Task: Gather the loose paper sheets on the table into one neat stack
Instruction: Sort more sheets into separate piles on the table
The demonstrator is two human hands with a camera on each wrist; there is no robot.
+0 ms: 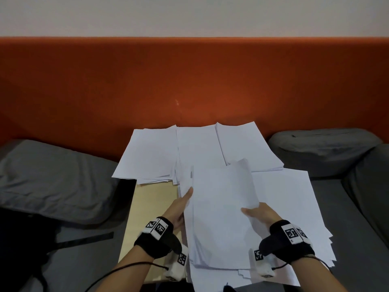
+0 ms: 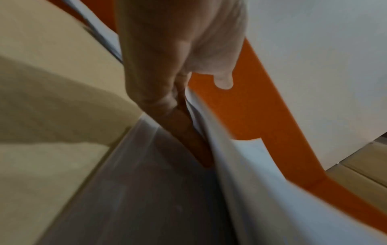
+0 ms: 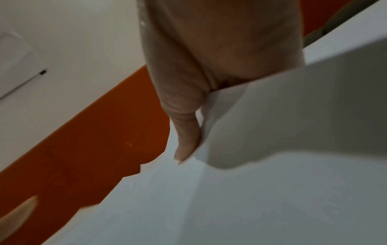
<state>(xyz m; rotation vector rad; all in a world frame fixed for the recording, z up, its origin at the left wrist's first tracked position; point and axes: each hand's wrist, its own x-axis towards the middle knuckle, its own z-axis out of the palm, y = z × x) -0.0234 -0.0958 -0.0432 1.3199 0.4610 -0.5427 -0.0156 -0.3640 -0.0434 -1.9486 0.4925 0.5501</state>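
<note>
- Orange wall panel (image 1: 189, 81) runs behind the pale wooden counter (image 1: 153, 207), with grey cushions (image 1: 52, 175) to the left and right.
- Three paper piles (image 1: 200, 148) lie side by side at the far edge; a spread of loose sheets (image 1: 294, 207) covers the near right.
- Held bundle of sheets (image 1: 221, 207) sits above that spread, gripped on both sides: left hand (image 1: 181, 207) pinches its left edge, right hand (image 1: 259, 213) its right.
- Left wrist view alone shows fingers (image 2: 188, 132) tucked under the bundle.
</note>
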